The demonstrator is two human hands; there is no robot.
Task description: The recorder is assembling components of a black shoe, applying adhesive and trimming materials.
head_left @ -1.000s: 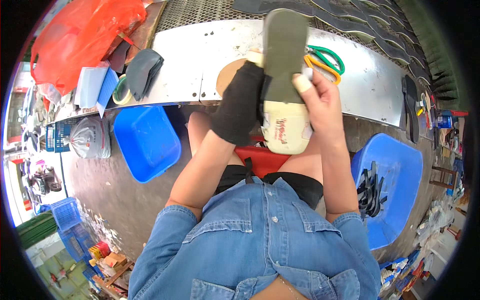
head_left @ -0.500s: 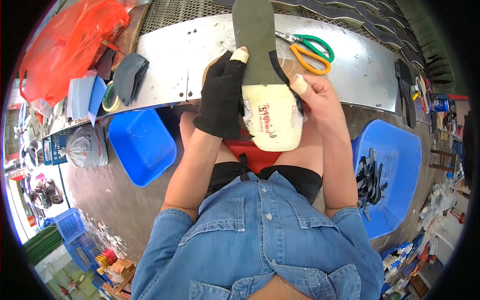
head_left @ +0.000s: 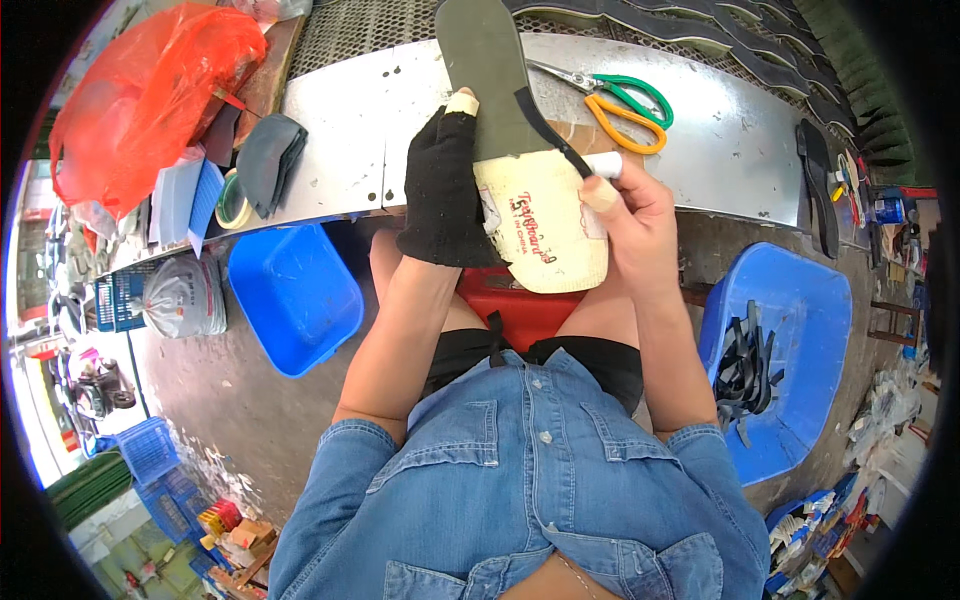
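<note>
Item: one shoe sole (head_left: 490,90), olive-green at the toe, with a cream heel section (head_left: 545,235) bearing red print; held up over the near edge of the surface, toe away from the wearer, leaning slightly left.

Attached or adjoining: one narrow black strip (head_left: 540,122), along the sole's right edge.

Left hand (head_left: 438,190): black fingerless glove, pale tape on the thumb; fingers clamped on the sole's left side, thumb on the upper face, the others hidden.

Right hand (head_left: 642,215): bare, pale tape on the thumb; fingers pinched together on the strip's lower end, beside the heel section.

Surface (head_left: 740,145): bright metal sheet. On it, just right of the sole, one pair of scissors (head_left: 594,84), one handle green, one yellow; at left, a stack of dark pieces (head_left: 270,160) beside a tape roll (head_left: 229,190), then blue cards (head_left: 205,195) and a red plastic bag (head_left: 150,110).

Behind: metal mesh (head_left: 350,35) carrying black wavy-edged pieces (head_left: 690,35).

Below: one blue basin at left (head_left: 295,305); one larger blue basin at right (head_left: 808,400), containing black strips (head_left: 745,365).
</note>
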